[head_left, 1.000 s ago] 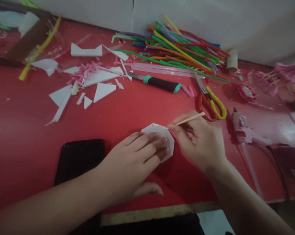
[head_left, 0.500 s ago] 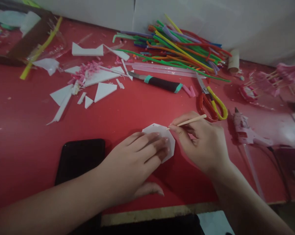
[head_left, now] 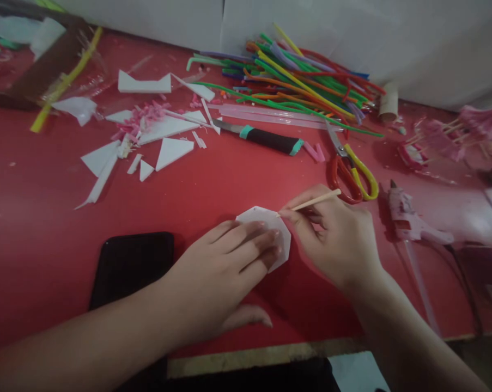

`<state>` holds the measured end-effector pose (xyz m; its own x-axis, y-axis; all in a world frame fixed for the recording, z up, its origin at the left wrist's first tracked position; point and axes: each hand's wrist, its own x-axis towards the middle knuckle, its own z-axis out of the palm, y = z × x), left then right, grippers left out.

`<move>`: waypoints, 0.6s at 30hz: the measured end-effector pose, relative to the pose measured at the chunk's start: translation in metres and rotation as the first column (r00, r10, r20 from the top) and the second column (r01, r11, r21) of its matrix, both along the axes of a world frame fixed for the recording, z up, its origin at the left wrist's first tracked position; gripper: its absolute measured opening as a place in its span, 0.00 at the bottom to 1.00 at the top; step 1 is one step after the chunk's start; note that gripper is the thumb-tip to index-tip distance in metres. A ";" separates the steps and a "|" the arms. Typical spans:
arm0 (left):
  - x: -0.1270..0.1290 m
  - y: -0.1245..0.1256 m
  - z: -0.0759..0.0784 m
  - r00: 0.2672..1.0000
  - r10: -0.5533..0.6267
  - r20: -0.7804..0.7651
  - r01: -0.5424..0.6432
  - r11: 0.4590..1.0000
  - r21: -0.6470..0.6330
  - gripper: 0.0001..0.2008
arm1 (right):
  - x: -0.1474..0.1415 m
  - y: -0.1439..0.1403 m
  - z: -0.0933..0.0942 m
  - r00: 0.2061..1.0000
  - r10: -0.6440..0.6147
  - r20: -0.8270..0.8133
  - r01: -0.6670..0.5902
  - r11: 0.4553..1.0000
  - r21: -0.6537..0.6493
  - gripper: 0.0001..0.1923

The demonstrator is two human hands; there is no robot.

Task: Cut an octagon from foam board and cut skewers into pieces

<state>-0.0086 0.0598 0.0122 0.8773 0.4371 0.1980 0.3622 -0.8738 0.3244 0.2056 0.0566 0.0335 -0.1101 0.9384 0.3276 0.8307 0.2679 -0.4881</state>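
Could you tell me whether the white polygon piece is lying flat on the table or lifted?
Flat: the white polygon piece lies on the red table, pressed by the left hand.

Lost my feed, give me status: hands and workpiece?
Left hand flat on white cutout. Right hand pinching wooden stick, tip at cutout edge. Nothing between them.

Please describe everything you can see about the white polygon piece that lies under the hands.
The white polygon piece is a flat, thin, many-sided cutout, looking like foam board or stiff card. It lies flat on the red table, near the front edge. The left hand presses its fingers on it and covers most of its near half. The right hand holds a thin wooden stick whose tip meets the piece's upper right edge. Its surface looks plain.
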 end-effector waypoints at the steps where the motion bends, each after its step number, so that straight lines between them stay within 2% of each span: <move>1: 0.000 0.000 0.000 1.000 0.005 0.006 -0.005 1.000 0.004 0.36 | -0.001 0.000 -0.001 1.000 -0.003 -0.005 0.003 1.000 0.008 0.03; 10: -0.001 0.000 0.002 1.000 -0.004 -0.005 0.004 1.000 -0.006 0.35 | -0.002 0.000 0.003 0.999 0.025 0.040 -0.023 0.999 -0.032 0.04; 18: -0.001 0.000 -0.001 1.000 -0.008 0.014 0.008 1.000 -0.001 0.36 | -0.004 0.002 0.000 1.000 -0.014 -0.009 0.013 1.000 -0.015 0.06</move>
